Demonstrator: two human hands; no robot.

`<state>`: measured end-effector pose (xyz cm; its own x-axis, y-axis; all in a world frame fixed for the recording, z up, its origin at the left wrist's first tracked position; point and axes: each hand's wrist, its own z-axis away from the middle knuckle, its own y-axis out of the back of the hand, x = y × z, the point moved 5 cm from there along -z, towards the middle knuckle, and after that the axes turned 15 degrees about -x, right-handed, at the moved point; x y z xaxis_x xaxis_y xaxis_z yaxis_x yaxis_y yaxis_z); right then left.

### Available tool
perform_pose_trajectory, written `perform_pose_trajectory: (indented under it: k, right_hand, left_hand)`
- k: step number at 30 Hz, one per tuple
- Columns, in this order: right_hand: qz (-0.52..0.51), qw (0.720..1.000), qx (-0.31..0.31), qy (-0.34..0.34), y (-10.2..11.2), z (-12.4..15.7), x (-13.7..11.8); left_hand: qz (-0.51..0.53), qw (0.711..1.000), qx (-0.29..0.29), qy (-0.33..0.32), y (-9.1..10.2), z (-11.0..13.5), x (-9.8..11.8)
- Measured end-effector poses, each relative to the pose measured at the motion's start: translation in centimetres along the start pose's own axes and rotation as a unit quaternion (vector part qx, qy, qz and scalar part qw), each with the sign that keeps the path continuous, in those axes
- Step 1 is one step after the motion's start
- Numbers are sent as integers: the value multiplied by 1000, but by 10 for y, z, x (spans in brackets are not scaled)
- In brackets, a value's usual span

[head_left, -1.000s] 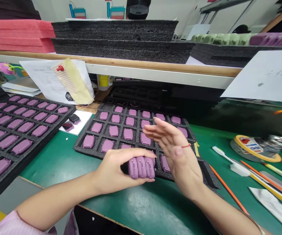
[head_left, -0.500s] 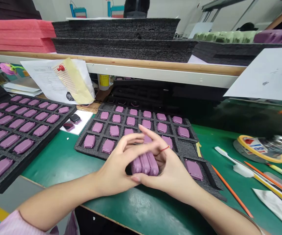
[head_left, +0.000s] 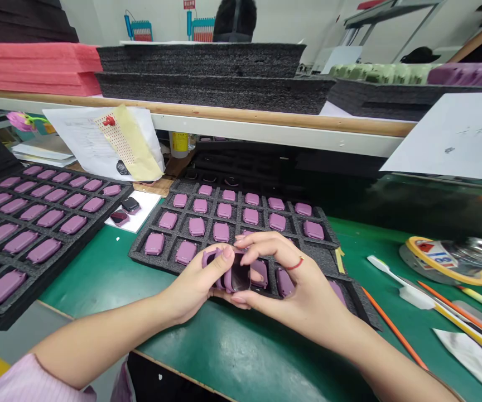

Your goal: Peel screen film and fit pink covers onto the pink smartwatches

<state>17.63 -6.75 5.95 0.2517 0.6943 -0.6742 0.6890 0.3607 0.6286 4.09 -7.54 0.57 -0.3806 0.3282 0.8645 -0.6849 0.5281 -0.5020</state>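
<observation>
My left hand (head_left: 197, 279) is closed round a few purple watch cases (head_left: 217, 273) standing side by side, its thumb along their top edge. The outermost watch case (head_left: 238, 274) turns its dark glossy face to the right. My right hand (head_left: 291, 273) curves about that one, thumb at its lower edge and fingertips at its upper edge. Both hands are above the near edge of a dark grey foam tray (head_left: 169, 261) with purple watch cases in its pockets. The right hand and wrist hide some of the pockets. How many cases I hold is partly hidden.
A second foam tray (head_left: 23, 285) of purple watch cases is on the left. Two dark-faced watch pieces (head_left: 130, 205) lie on white paper between the trays. At right are a toothbrush (head_left: 385, 269), an orange stick (head_left: 395, 329) and a glass dispenser (head_left: 450, 257). A shelf (head_left: 274, 133) spans the back.
The hands were cupped with the row of cases between them. Now the left hand holds the cases further left, a dark face shows, and the right fingers are round the outer one.
</observation>
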Motion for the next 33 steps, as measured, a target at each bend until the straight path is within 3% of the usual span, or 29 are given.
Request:
perform_pose_trajectory:
  k: [4,7,11,15,24,29,33]
  right_hand:
    - [-13,1000,17,14,7,-3,-4]
    - [-39,994,99,11,18,-2,-5]
    - [-145,964,223,-21,34,5,0]
    - [-163,953,254,-25,39,10,-2]
    - [41,977,203,44,39,13,-19]
    - [162,975,76,128,25,21,-30]
    - [154,983,8,95,11,32,-31]
  left_hand:
    - [17,999,-25,-17,-2,1,3]
    - [81,996,-48,-6,-5,1,1]
    - [160,985,-59,21,-6,1,0]
    - [192,977,-87,10,-9,1,2]
    - [189,973,-134,-15,-14,1,5]
    - [178,976,-128,-7,-14,2,5]
    - [163,980,-112,9,-12,3,4]
